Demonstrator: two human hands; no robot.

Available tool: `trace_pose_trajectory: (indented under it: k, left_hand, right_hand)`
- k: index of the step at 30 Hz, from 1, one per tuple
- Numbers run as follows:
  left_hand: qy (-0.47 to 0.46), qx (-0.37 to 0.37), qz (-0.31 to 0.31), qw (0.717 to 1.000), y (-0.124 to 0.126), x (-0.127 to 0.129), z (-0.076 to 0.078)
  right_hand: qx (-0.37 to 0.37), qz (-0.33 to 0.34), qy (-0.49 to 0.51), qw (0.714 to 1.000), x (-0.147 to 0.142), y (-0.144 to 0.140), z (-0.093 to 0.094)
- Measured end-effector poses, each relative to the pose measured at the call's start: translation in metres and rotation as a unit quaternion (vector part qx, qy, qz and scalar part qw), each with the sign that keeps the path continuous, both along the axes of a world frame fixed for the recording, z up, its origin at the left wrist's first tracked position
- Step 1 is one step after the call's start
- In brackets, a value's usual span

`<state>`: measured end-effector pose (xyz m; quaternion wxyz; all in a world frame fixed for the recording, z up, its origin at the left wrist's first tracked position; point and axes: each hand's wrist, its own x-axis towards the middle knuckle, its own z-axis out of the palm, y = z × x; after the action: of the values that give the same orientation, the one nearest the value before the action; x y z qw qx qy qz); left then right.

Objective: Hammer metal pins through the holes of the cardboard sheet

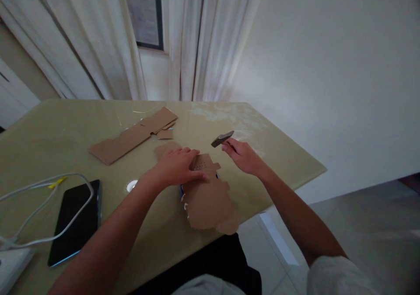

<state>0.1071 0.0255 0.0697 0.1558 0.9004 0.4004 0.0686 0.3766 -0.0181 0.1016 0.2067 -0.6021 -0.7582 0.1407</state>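
A pale olive, glossy table point(49, 129) fills the left and middle of the view, backed by white curtains point(98, 37) around a dark window point(144, 11) and, to the right, a bare white wall point(328, 67) above a light tiled floor point(361, 225). At the far left, white cables point(39, 185) loop over a black tablet point(77, 220) lying flat near the table's front edge. Further in, a long strip of brown cardboard point(131, 137) lies apart, with a small scrap just beside it. The left hand point(175, 166) presses flat on a cut cardboard piece point(208, 199), its grip spread wide, fingers over a patch of small punched holes. That piece is brown, irregular in outline, and overhangs the table's front edge. The right hand point(244, 155) hovers just beside it, its grip closed around a small dark tool point(222, 138) that points up and left.
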Motion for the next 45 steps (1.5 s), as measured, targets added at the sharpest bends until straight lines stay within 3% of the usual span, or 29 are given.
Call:
trace_pose_trajectory:
  k: [5,9,14,20,32,38,45]
  left_hand:
    - [0.009,-0.040,0.000,0.999,0.017,-0.030,0.004]
    - [-0.008,-0.081,-0.019,0.997,0.022,-0.047,0.008]
    - [-0.006,-0.080,-0.020,0.997,0.016,-0.036,0.011]
    - [-0.026,-0.076,-0.006,0.997,0.016,-0.015,0.001]
    - [-0.097,-0.235,-0.015,0.967,0.026,-0.025,-0.015]
    - [-0.105,-0.230,-0.016,0.967,0.028,-0.025,-0.015]
    - [-0.154,-0.235,-0.027,0.959,0.034,-0.028,-0.014]
  right_hand:
    - [-0.038,-0.107,-0.103,0.988,-0.019,0.024,-0.033]
    - [-0.046,-0.140,-0.129,0.981,-0.040,0.051,-0.057]
    - [-0.059,-0.157,-0.151,0.974,-0.057,0.076,-0.079]
    - [-0.064,-0.138,-0.158,0.976,-0.058,0.080,-0.095]
    - [-0.028,-0.112,-0.148,0.982,-0.043,0.068,-0.091]
    - [0.005,-0.107,-0.124,0.986,-0.038,0.063,-0.084]
    - [0.141,-0.043,-0.056,0.987,-0.012,0.053,-0.067]
